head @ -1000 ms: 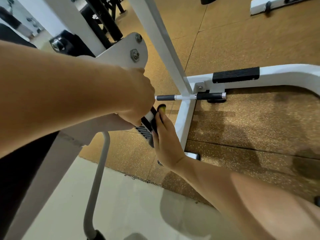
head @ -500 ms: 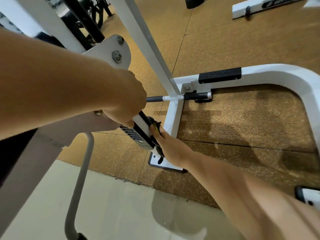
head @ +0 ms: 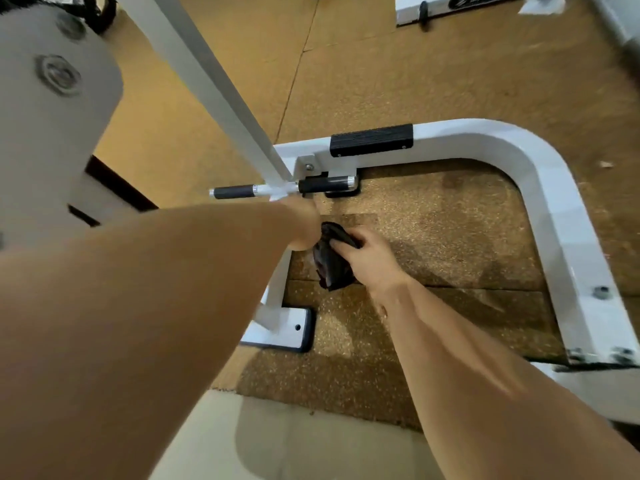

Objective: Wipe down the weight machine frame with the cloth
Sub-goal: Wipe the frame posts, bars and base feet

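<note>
The weight machine frame is white tube: a slanted upright (head: 207, 81), a curved base rail (head: 526, 161) and a low base bar (head: 277, 303) ending in a foot plate (head: 280, 336). My right hand (head: 370, 259) grips a bunched dark cloth (head: 330, 268) just right of the base bar, above the floor mat. My left hand (head: 301, 226) is beside the cloth's upper left edge and over the base bar. I see only its back; its fingers are hidden, so I cannot tell whether it holds anything.
A grey pivot plate with bolts (head: 52, 98) fills the upper left. A short cross bar with black grips (head: 287, 189) and a black step pad (head: 370, 143) sit on the base rail. Speckled brown rubber matting (head: 433, 237) covers the floor; another white machine part (head: 467, 8) lies far back.
Both hands have dropped from the grey labelled lever near the pivot plate to the low base bar. The dark cloth, mostly hidden before, now shows bunched in my right hand.
</note>
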